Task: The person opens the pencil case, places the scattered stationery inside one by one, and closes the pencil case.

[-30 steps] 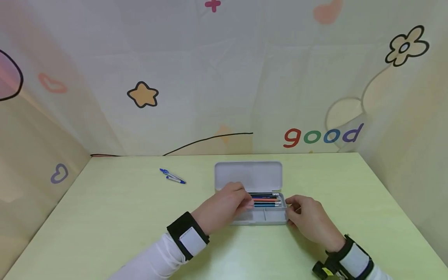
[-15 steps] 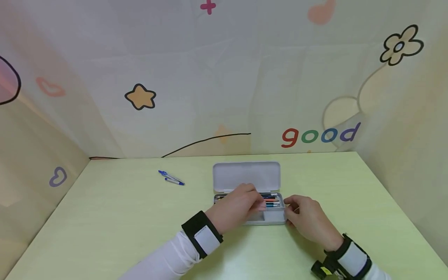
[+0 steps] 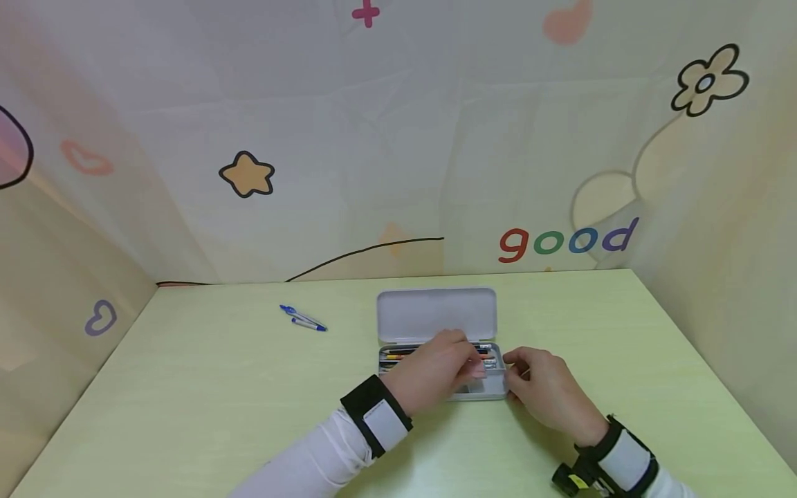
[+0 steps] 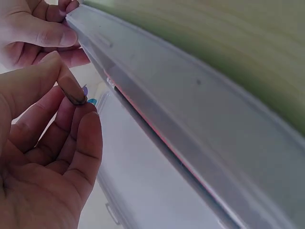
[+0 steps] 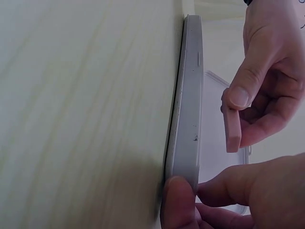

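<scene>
A grey pencil case (image 3: 436,312) stands open on the table, its lid raised at the back. Pencils (image 3: 398,352) fill its rear section. My left hand (image 3: 434,368) is over the case and pinches a small pink eraser (image 5: 232,130) between thumb and fingertips, above the front compartment. In the left wrist view, my left hand (image 4: 52,148) hides most of the eraser. At the case's right end, my right hand (image 3: 548,387) grips the corner; the right wrist view has its thumb and finger (image 5: 177,202) on either side of the case wall.
Two blue-and-white pens (image 3: 305,319) lie to the left of the case on the pale wooden table (image 3: 205,387). Behind the table hangs a printed cloth (image 3: 336,138), with more cloth along both sides.
My left hand has moved right across the case with the eraser, uncovering pencils at the case's left side. My right hand has stayed at the case's right corner.
</scene>
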A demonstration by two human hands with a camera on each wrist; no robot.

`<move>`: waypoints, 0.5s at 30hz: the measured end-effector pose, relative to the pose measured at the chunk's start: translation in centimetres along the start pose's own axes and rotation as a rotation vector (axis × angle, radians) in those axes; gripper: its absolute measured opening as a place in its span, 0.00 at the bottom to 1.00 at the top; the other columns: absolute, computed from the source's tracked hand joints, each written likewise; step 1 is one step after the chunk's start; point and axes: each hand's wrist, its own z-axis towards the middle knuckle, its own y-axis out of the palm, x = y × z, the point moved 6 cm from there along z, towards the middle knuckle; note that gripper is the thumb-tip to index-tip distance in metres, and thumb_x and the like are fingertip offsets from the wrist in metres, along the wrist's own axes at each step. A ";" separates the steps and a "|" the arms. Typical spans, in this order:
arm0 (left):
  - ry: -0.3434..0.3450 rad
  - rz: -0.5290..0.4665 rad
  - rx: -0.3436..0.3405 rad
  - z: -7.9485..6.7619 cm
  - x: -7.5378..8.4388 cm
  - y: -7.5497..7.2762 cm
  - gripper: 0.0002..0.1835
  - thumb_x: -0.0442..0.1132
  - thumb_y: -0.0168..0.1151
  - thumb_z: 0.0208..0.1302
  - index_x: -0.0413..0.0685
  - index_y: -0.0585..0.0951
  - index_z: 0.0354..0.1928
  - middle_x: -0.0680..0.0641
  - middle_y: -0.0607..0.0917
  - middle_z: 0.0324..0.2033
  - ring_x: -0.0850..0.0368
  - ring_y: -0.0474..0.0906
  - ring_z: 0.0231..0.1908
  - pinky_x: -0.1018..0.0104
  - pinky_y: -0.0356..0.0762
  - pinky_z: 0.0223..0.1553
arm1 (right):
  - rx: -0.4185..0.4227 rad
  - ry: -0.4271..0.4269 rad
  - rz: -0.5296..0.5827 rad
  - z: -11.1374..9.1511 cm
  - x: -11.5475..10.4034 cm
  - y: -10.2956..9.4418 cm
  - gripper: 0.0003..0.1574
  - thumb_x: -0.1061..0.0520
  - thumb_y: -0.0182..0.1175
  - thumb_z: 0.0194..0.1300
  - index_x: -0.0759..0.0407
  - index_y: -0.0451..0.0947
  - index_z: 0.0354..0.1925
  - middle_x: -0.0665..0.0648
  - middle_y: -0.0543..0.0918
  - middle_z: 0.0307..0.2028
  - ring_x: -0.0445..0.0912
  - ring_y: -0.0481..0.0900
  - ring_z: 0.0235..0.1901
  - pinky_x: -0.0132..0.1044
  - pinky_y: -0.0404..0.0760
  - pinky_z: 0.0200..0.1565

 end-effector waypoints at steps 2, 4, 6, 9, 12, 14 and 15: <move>0.000 -0.001 -0.002 0.2 0.0 0.2 0.11 0.48 0.61 0.70 0.49 0.84 0.43 0.57 0.76 0.34 0.63 0.72 0.38 0.80 0.70 0.42 | 0.002 -0.001 -0.001 0.0 0.0 0.0 0.16 0.63 0.57 0.67 0.68 0.78 0.52 0.53 0.79 0.29 0.43 0.77 0.25 0.34 0.78 0.27; 0.010 0.010 0.007 0.3 0.2 0.4 0.10 0.48 0.61 0.70 0.50 0.84 0.42 0.57 0.77 0.33 0.64 0.72 0.38 0.80 0.70 0.43 | 0.002 -0.003 -0.002 0.0 0.0 0.1 0.16 0.63 0.57 0.67 0.68 0.78 0.52 0.53 0.79 0.29 0.43 0.77 0.25 0.35 0.77 0.27; 0.018 0.013 0.017 0.4 0.3 0.6 0.10 0.47 0.62 0.70 0.50 0.84 0.41 0.57 0.77 0.33 0.63 0.72 0.38 0.79 0.70 0.43 | 0.003 -0.003 -0.002 0.0 0.1 0.1 0.16 0.63 0.57 0.67 0.68 0.78 0.52 0.53 0.79 0.29 0.43 0.77 0.25 0.35 0.77 0.27; 0.031 0.030 0.025 0.5 0.5 0.9 0.09 0.48 0.62 0.69 0.51 0.83 0.40 0.58 0.77 0.33 0.64 0.72 0.37 0.80 0.69 0.43 | 0.003 -0.003 -0.005 0.0 0.1 0.1 0.16 0.63 0.57 0.67 0.68 0.78 0.51 0.53 0.79 0.29 0.43 0.76 0.25 0.35 0.77 0.27; 0.041 0.042 0.022 0.7 0.7 1.1 0.08 0.48 0.62 0.69 0.52 0.83 0.39 0.59 0.77 0.33 0.64 0.72 0.37 0.80 0.69 0.42 | 0.005 -0.005 -0.007 0.0 0.1 0.0 0.16 0.62 0.57 0.67 0.67 0.79 0.51 0.52 0.79 0.28 0.43 0.76 0.25 0.35 0.77 0.27; 0.042 0.045 0.011 0.9 0.9 1.1 0.09 0.49 0.62 0.69 0.53 0.83 0.39 0.59 0.77 0.33 0.64 0.72 0.37 0.79 0.69 0.42 | 0.006 -0.012 -0.004 0.0 0.1 0.0 0.15 0.62 0.57 0.68 0.67 0.79 0.51 0.52 0.79 0.28 0.42 0.76 0.25 0.35 0.77 0.28; 0.041 0.044 0.006 0.9 1.0 1.2 0.09 0.49 0.62 0.69 0.53 0.83 0.39 0.59 0.77 0.33 0.64 0.72 0.37 0.79 0.69 0.43 | 0.008 -0.015 -0.001 0.0 0.0 0.0 0.15 0.62 0.57 0.68 0.67 0.79 0.51 0.52 0.79 0.28 0.42 0.76 0.25 0.34 0.77 0.27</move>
